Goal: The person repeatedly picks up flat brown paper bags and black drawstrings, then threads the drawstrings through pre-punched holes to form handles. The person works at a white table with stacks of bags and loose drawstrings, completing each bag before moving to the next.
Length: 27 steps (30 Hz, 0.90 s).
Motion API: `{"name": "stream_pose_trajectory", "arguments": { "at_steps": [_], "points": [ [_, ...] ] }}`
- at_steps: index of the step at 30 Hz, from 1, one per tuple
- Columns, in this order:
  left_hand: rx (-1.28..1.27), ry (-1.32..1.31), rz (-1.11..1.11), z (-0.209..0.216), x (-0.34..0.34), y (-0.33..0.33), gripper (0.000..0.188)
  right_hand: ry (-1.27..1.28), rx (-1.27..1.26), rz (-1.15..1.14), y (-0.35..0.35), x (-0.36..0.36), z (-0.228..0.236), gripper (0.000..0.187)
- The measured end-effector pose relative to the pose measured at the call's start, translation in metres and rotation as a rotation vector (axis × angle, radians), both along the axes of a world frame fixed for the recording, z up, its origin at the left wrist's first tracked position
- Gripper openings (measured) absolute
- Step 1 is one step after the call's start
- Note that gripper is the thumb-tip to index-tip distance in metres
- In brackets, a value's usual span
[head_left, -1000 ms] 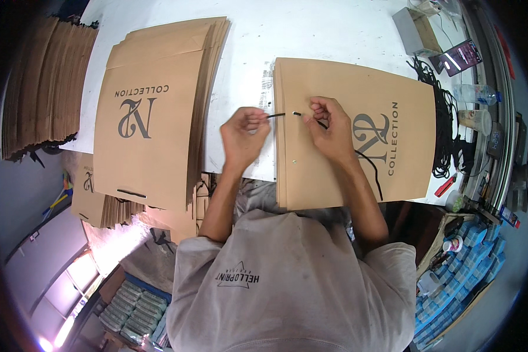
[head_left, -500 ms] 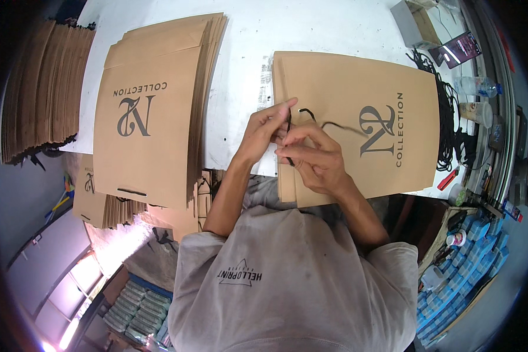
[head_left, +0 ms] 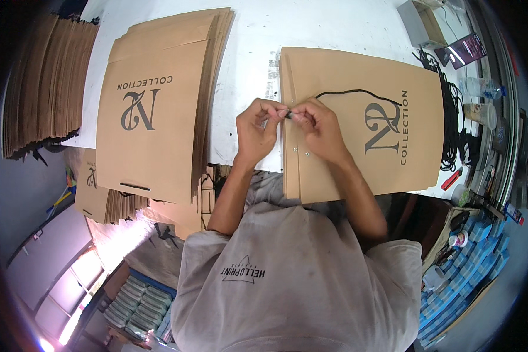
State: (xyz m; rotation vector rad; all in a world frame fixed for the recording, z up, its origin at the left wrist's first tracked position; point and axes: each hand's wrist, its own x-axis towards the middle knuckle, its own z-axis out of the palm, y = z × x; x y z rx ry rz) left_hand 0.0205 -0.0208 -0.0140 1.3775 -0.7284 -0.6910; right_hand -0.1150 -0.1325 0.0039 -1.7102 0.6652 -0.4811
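A flat brown paper bag [head_left: 346, 170] with dark print lies on top of a small stack in front of me. At its left edge the fingertips of my left hand [head_left: 257, 130] and my right hand [head_left: 321, 130] meet, both pinching a short dark bit of cord. From behind my right hand a black cord [head_left: 358, 91] trails rightward over the bag's print. Two metal eyelets [head_left: 307, 154] show on the bag below my fingers. My fingers hide the cord's other end and any eyelets under them.
Another stack of brown bags [head_left: 152, 158] lies at the left, with more bags standing upright [head_left: 44, 88] beyond it. Black cords [head_left: 449, 117] hang in a bundle at the right, near a red cutter [head_left: 451, 179], a plastic bottle [head_left: 481, 88], a cup [head_left: 481, 114] and a phone [head_left: 466, 51].
My right hand has moved up, and both hands now meet at the bag's left edge. The eyelets have come into view, and the cord's loose end lies farther right.
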Motion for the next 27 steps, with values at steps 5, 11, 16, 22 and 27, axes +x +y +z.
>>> {"name": "stream_pose_trajectory", "arguments": {
  "at_steps": [5, 11, 16, 22, 27],
  "points": [
    [-0.058, 0.114, -0.089, -0.001, -0.007, -0.008, 0.016, -0.086, 0.356, -0.099, -0.002, -0.005, -0.008, 0.010],
    [-0.017, 0.281, -0.004, -0.001, -0.017, -0.003, 0.013, -0.128, 0.242, -0.106, 0.000, -0.002, 0.004, 0.005],
    [0.013, 0.202, -0.015, 0.045, -0.012, 0.021, 0.013, 0.095, -0.652, -0.006, 0.005, 0.012, -0.006, 0.013],
    [0.209, -0.132, 0.238, 0.054, -0.013, 0.022, 0.027, 0.013, -0.109, 0.013, -0.022, -0.005, 0.024, 0.027],
    [0.386, -0.252, 0.136, 0.040, -0.018, 0.038, 0.030, 0.398, -0.456, -0.496, -0.113, -0.114, 0.025, 0.021]
  ]
}}
